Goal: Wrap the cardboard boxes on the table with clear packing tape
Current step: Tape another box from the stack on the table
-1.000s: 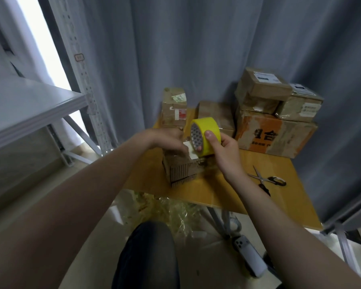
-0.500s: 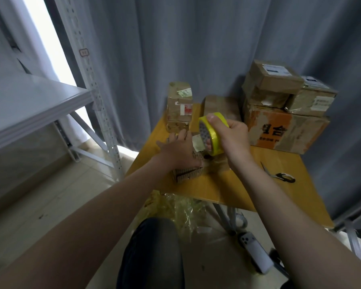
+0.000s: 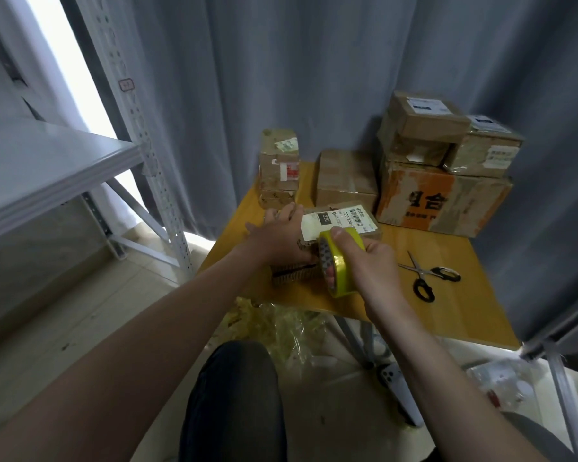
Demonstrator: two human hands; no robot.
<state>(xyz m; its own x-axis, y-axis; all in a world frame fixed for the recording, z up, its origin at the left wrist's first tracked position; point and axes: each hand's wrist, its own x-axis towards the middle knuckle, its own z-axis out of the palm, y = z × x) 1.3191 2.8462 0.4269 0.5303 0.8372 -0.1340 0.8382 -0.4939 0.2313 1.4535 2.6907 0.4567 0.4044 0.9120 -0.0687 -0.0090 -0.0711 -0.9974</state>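
Step in hand: taping the small box [image 3: 339, 225] at the near-left of the table [image 3: 454, 315]; judged mid-wrap, tape being drawn over its near side.
Left hand [image 3: 277, 236]: flat, pressed on the box top at 9 o'clock of the label, pinning it; grasping nothing.
Right hand [image 3: 369, 261]: clenched on the yellow tape roll [image 3: 336, 265], thumb over its rim, at 5 o'clock of the box and touching it.
Other boxes: stack [image 3: 441, 168] at 1 o'clock, two more at 12; wrap state cannot be told.
Scissors [image 3: 427, 278]: on the table at 3 o'clock of the roll, untouched.
Next move: likely carry the roll round the box under tension, then cut.
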